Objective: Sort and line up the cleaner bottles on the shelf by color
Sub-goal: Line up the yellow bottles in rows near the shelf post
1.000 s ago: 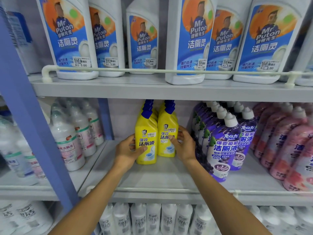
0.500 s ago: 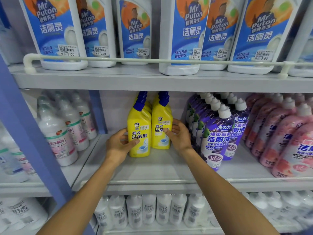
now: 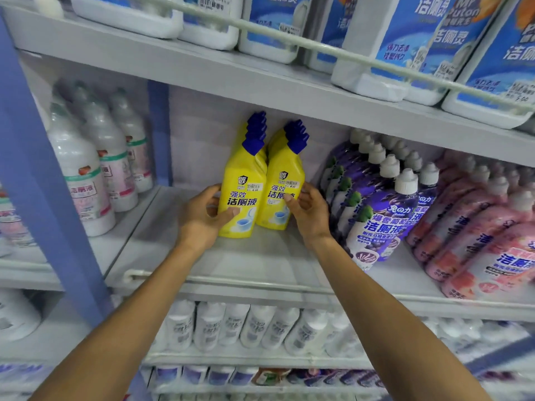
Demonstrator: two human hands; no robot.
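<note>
Two rows of yellow cleaner bottles with blue caps stand side by side on the middle shelf (image 3: 260, 264). My left hand (image 3: 202, 215) grips the front bottle of the left row (image 3: 240, 195), thumb across its label. My right hand (image 3: 307, 209) grips the front bottle of the right row (image 3: 285, 183) from its right side. More yellow bottles stand behind each, mostly hidden. Right of them are rows of purple bottles (image 3: 379, 215) with white caps, then pink bottles (image 3: 474, 235).
White bottles with pink-green labels (image 3: 86, 175) fill the neighbouring bay past a blue upright (image 3: 37, 175). Large white jugs with blue labels (image 3: 405, 44) stand on the shelf above behind a rail. Small white bottles (image 3: 231, 325) line the shelf below.
The camera has tilted and come closer. Both hands stay on the two front yellow bottles; the bottles now stand pressed closer together.
</note>
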